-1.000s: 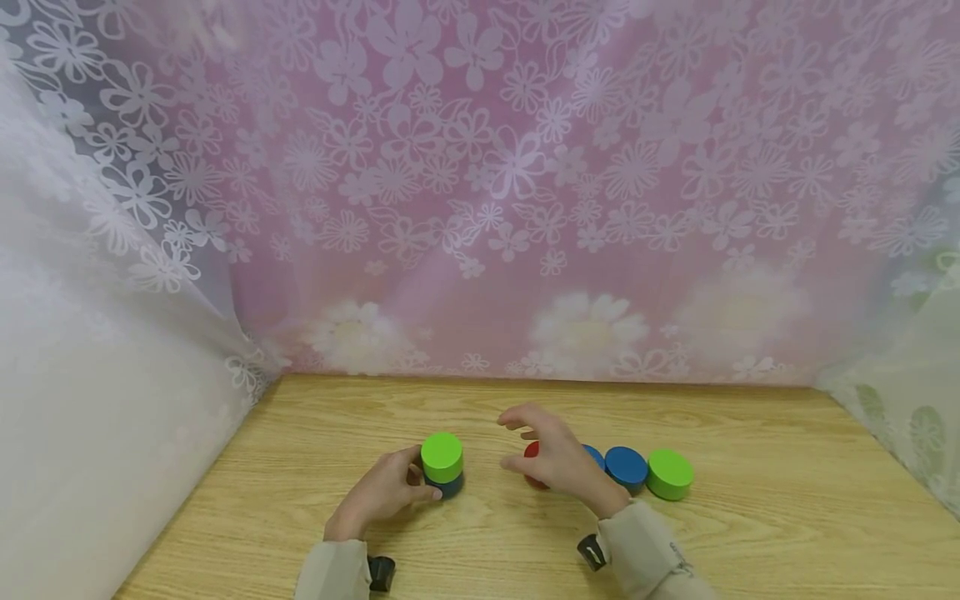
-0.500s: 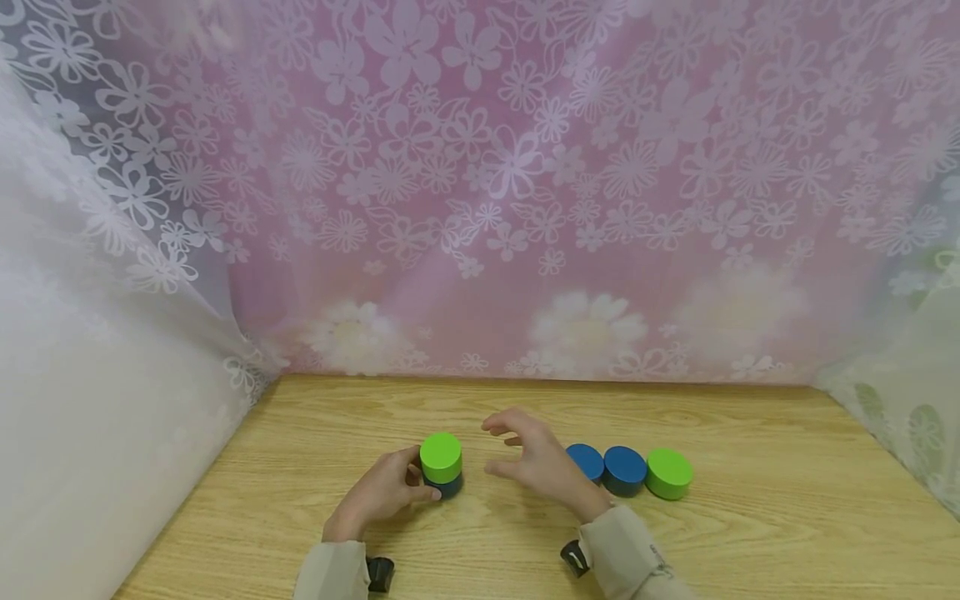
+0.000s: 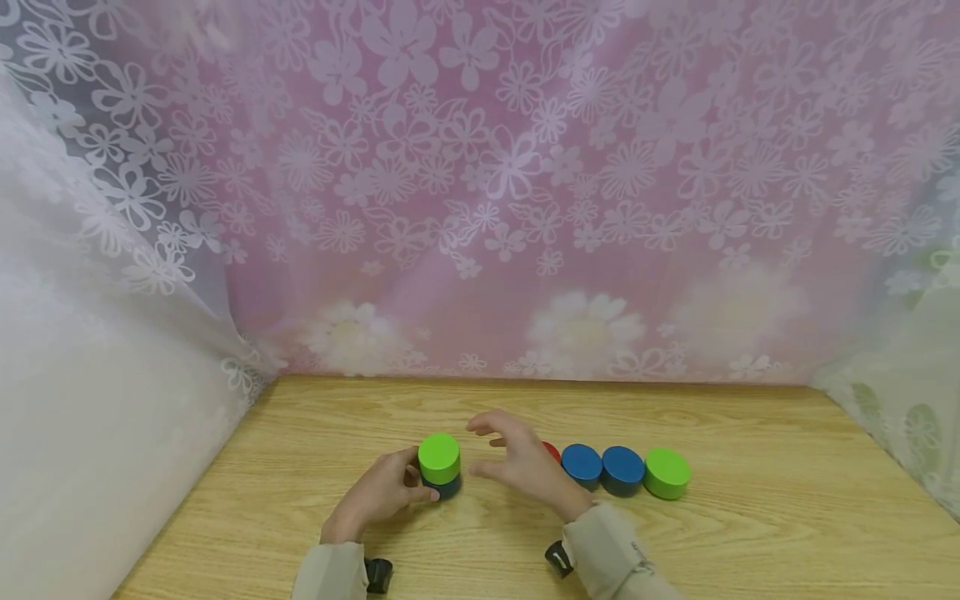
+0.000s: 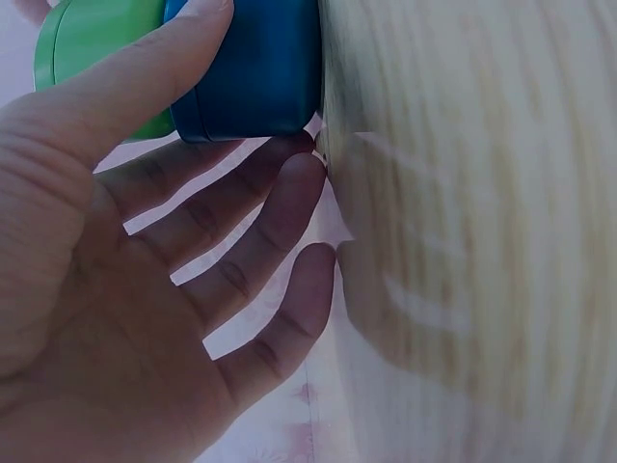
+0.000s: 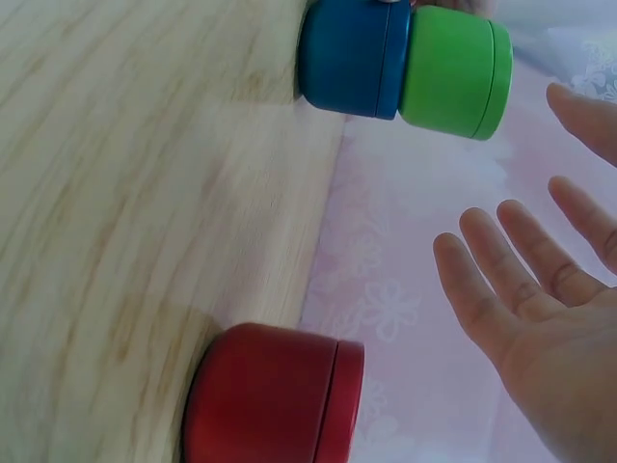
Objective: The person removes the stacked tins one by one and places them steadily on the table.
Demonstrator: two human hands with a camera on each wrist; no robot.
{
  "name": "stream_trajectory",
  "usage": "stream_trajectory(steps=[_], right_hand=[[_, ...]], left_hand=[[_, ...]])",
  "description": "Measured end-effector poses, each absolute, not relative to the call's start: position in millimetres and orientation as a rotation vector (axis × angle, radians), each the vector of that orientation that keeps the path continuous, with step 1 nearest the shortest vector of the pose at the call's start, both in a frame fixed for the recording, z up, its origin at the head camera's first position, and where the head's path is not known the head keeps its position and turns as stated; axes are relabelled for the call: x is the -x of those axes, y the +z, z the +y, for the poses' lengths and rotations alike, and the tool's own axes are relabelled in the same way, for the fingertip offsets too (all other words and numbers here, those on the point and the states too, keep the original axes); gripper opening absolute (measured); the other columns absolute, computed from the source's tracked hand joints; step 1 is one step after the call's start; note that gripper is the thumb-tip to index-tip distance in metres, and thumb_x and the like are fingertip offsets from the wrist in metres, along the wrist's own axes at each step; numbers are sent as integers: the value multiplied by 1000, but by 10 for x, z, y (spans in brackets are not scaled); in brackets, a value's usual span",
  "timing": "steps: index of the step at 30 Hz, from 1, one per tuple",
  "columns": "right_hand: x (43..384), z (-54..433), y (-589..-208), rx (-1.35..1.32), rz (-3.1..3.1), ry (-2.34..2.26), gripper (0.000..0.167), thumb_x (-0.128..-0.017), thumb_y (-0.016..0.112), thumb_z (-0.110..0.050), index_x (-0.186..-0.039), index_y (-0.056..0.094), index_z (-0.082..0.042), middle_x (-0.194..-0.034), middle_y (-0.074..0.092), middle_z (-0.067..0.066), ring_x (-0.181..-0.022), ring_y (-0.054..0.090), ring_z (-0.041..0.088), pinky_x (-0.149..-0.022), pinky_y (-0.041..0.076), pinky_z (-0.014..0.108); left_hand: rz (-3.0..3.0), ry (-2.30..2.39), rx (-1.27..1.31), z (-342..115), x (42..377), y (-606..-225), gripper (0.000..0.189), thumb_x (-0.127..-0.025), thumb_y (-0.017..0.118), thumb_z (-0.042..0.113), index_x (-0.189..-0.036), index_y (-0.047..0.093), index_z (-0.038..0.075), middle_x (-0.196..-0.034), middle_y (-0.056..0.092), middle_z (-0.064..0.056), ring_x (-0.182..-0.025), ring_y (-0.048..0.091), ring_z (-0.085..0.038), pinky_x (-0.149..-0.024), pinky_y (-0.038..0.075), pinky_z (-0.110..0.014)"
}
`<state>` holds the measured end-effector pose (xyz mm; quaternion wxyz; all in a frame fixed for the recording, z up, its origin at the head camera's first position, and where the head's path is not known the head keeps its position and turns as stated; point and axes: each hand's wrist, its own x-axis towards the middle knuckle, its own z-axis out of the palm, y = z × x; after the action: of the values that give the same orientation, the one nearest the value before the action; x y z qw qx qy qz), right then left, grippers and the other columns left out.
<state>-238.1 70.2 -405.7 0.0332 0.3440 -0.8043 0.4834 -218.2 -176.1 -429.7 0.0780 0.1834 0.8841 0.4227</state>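
Observation:
On the left part of the table a green cylinder sits on a dark blue cylinder. My left hand holds the blue one, its thumb on the near side in the left wrist view, fingers behind. Just right of this stack my right hand hovers apart from it, fingers spread and slightly bent, holding nothing. A red cylinder stands on the table, mostly hidden behind the right hand in the head view. The right wrist view shows the open palm facing the stack.
Right of the red cylinder, two blue cylinders and a green cylinder stand in a row on the wooden table. A pink floral curtain hangs along the table's back edge, with pale curtains at both sides.
My right hand has moved left, away from the row and closer to the stack, uncovering both blue cylinders and part of the red one. The left hand keeps its hold.

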Motion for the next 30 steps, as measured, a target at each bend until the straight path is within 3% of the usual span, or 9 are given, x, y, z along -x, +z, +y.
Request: stream_trajectory(steps=[15,30], right_hand=[[2371,509,-4115,-1105,-2531,1433,50,-80,83,4,-126,61,0,-129,61,13,-121,57,34,-95,51,56],[2344,328,-4122,-1105,-2549,1395,54,-84,82,1,-132,59,-1,-137,56,14,-126,53,31,-98,50,53]], left_hand=[[2663,1254,-583,-1761,2178,-4304,53,-87,83,14,-132,61,-2,-112,68,-7,-92,66,-23,-84,56,-50],[2644,1261,-580,-1770,2167,-4284,43,-88,81,14,-125,63,1,-108,69,-4,-92,65,-22,-83,56,-49]])
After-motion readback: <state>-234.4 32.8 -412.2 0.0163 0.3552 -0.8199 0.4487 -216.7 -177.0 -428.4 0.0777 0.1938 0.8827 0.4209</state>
